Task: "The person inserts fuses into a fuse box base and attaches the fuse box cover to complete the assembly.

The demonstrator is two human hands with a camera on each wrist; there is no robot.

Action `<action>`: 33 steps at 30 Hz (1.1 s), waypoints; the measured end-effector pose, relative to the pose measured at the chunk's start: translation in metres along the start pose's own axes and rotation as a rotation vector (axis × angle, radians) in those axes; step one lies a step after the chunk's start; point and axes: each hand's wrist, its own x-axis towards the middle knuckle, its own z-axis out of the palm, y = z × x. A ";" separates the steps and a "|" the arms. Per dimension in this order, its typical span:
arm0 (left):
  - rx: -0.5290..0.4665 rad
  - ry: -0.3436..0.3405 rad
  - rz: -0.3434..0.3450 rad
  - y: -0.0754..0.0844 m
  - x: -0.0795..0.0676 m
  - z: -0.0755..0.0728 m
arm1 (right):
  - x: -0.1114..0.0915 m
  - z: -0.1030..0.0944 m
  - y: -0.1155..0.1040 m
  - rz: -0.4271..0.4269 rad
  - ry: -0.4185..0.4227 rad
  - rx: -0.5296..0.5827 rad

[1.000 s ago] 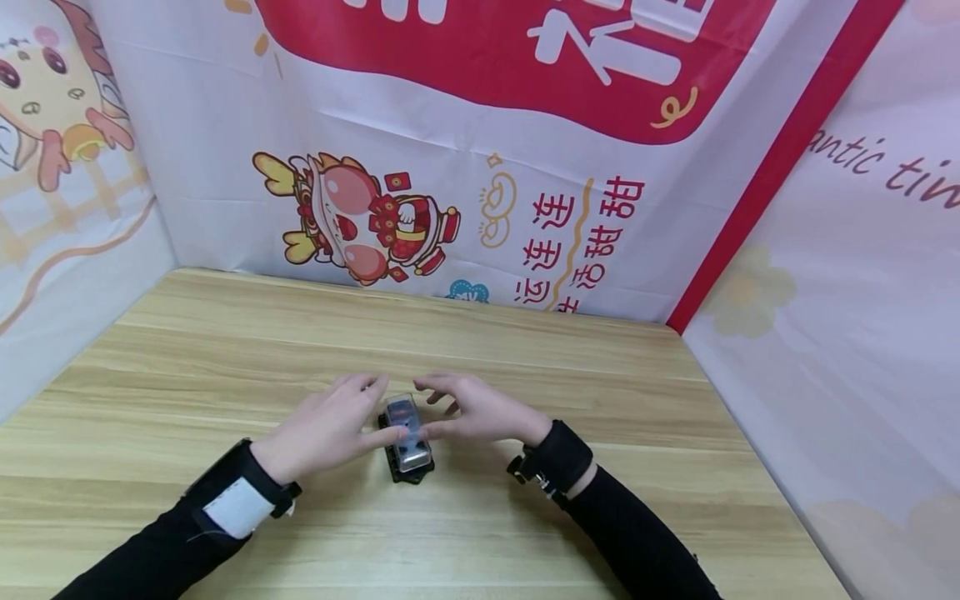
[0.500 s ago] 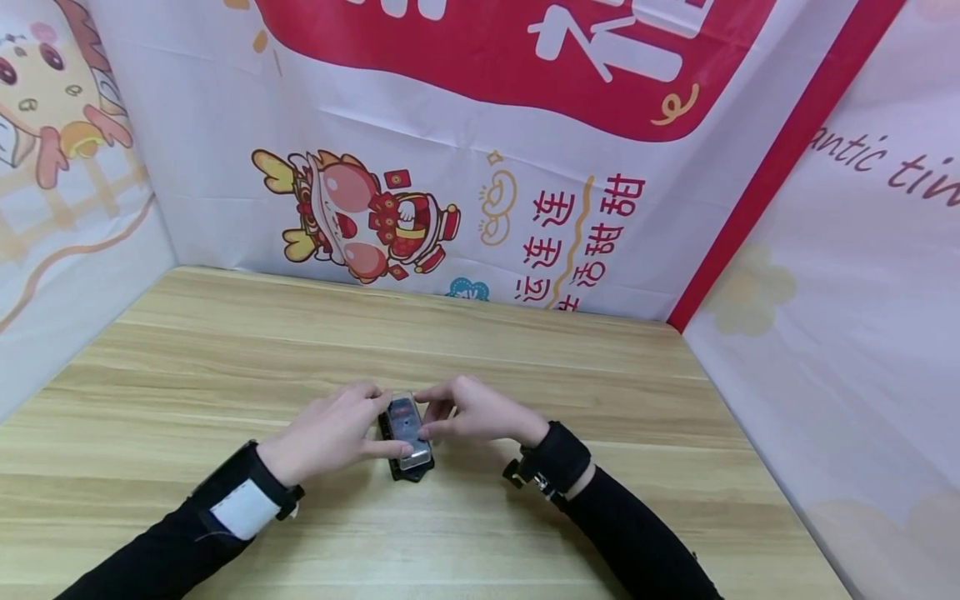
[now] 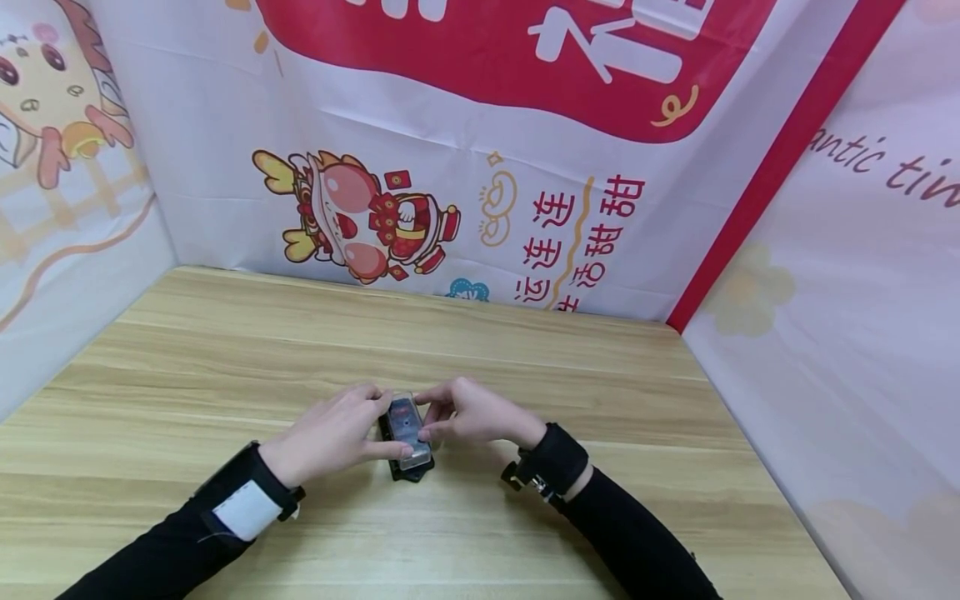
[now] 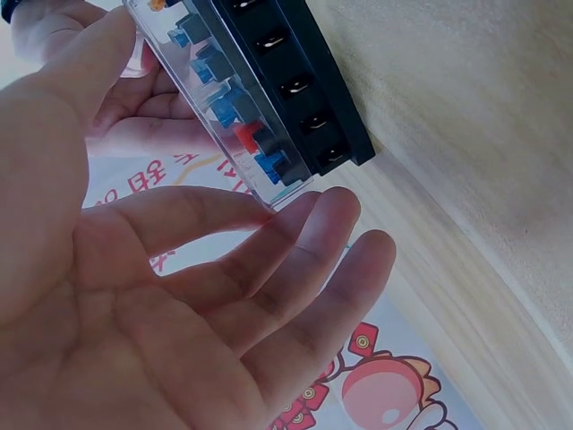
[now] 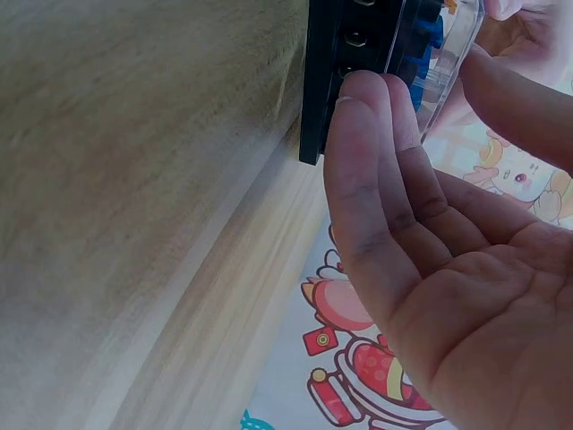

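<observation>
A fuse box (image 3: 406,425) lies on the wooden table between both hands. Its black base (image 4: 300,81) shows a row of openings with metal inside. The clear cover (image 4: 260,179) sits over several blue fuses and a red one. My left hand (image 3: 333,429) pinches the cover, thumb at its near end and index fingertip at its far left corner; the other fingers stretch beyond it. From the right side, my right hand (image 3: 476,411) holds the cover with thumb and index finger. In the right wrist view, its remaining fingers (image 5: 358,152) lie along the black base.
The wooden table (image 3: 600,392) meets a printed white and red wall cloth (image 3: 450,117) at its back edge. More printed cloth (image 3: 847,275) closes off the right side. Black straps with devices (image 3: 555,462) sit on both wrists.
Both hands have come down onto the fuse box. The left thumb has slid toward the near end, and the right fingers have closed on the right side. Over the last half second little moves.
</observation>
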 end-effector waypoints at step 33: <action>-0.027 -0.003 0.014 -0.003 0.004 0.006 | 0.004 0.000 -0.007 0.159 0.021 0.081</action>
